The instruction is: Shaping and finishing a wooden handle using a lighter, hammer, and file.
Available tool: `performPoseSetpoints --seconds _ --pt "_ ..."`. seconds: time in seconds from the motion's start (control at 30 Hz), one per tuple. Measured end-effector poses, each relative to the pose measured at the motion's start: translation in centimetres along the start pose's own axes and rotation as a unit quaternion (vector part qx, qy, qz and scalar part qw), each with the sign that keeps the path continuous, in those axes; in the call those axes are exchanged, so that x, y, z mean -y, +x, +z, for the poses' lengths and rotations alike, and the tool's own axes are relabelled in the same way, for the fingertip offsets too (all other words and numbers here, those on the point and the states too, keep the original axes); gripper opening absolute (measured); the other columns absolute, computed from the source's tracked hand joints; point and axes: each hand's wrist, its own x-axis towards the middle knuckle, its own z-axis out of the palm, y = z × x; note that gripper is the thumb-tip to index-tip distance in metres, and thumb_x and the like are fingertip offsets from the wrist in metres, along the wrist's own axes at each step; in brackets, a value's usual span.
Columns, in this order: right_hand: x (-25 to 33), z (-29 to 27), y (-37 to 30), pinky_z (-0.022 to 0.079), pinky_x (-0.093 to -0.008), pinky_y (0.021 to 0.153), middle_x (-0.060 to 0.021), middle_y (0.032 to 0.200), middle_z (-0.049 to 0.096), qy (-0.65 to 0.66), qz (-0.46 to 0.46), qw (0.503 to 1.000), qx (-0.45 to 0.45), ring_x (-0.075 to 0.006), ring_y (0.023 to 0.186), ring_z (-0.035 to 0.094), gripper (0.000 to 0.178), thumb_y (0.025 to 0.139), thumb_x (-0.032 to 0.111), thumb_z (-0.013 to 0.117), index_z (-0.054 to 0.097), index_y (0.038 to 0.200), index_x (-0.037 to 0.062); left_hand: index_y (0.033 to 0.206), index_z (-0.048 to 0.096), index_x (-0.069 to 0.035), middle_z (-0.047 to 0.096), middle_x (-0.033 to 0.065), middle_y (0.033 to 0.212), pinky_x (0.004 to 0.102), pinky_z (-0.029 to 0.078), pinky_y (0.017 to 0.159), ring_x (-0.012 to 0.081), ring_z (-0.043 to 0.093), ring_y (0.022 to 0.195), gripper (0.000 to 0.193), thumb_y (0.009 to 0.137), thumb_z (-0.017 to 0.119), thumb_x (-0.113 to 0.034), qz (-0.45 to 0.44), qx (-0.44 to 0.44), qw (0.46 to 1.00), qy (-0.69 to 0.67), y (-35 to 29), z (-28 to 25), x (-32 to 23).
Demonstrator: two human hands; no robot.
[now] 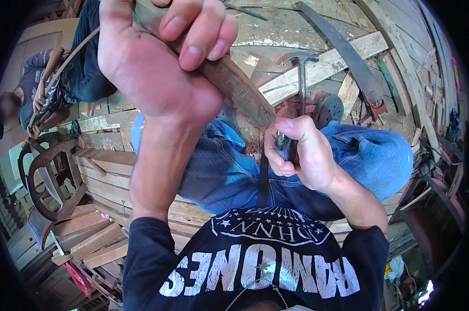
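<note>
High in the head view, my left hand [162, 67] is raised close, its fingers wrapped round a brown piece of wood [239, 90]. The wood slants down to the right, with a worn, marked face and a blunt lower end. Just below that end, my right hand [309, 153] is closed on a small dark object with a shiny metal tip [281, 139]. My fingers hide most of it, so its kind is unclear. The thumb lies near the wood's end; I cannot tell whether they touch.
A claw hammer [302, 78] stands beyond my right hand, near a pale board [322, 68]. A handsaw [343, 52] lies to its right. Another person [48, 88] sits at far left, near a curved wooden frame [50, 181]. Planks [97, 241] are piled at lower left.
</note>
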Motion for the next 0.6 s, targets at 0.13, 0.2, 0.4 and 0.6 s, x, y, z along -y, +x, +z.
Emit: performPoseSetpoints --seconds 0.13,0.2,0.4,0.6 --pt "-0.3 -1.1 -0.1 0.026 -0.0245 0.041 -0.0024 0.050 0.040 0.016 0.000 0.999 0.046 -0.0090 0.042 0.031 0.036 0.089 0.030 0.031 0.044 0.069 0.0032 0.077 0.044 -0.008 0.035 -0.0038 0.055 0.0234 0.029 0.046 0.0072 0.029 0.040 0.034 0.091 0.044 -0.038 0.001 0.004 1.000 -0.001 0.0 0.2 0.4" --pt "-0.4 -1.1 0.0 0.026 -0.0244 0.041 -0.0023 0.049 0.040 0.022 0.000 0.999 0.045 -0.0089 0.042 0.031 0.036 0.090 0.030 0.031 0.044 0.069 0.0036 0.077 0.044 -0.008 0.035 -0.0039 0.055 0.0232 0.029 0.046 0.0071 0.029 0.040 0.034 0.091 0.044 -0.039 0.001 0.012 1.000 0.004 -0.1 0.2 0.4" --pt "-0.5 -0.8 -0.3 0.027 -0.0229 0.045 0.0012 0.051 0.039 -0.038 -0.096 0.994 -0.033 -0.0070 0.046 0.033 0.041 0.090 0.032 0.034 0.045 0.063 0.0040 0.076 0.044 -0.008 0.035 -0.0038 0.054 0.0231 0.030 0.046 0.0074 0.030 0.040 0.033 0.090 0.045 -0.038 0.011 0.015 1.000 -0.005 -0.1 0.2 -0.1" --pt "-0.3 -0.4 -0.8 0.023 -0.0217 0.045 -0.0003 0.055 0.044 -0.189 -0.209 0.956 -0.082 -0.0066 0.049 0.036 0.051 0.083 0.045 0.037 0.049 0.060 0.0016 0.075 0.043 -0.008 0.037 -0.0034 0.054 0.0233 0.031 0.046 0.0082 0.030 0.039 0.034 0.089 0.046 -0.039 0.021 0.006 1.000 -0.007 -0.2 0.1 -1.1"
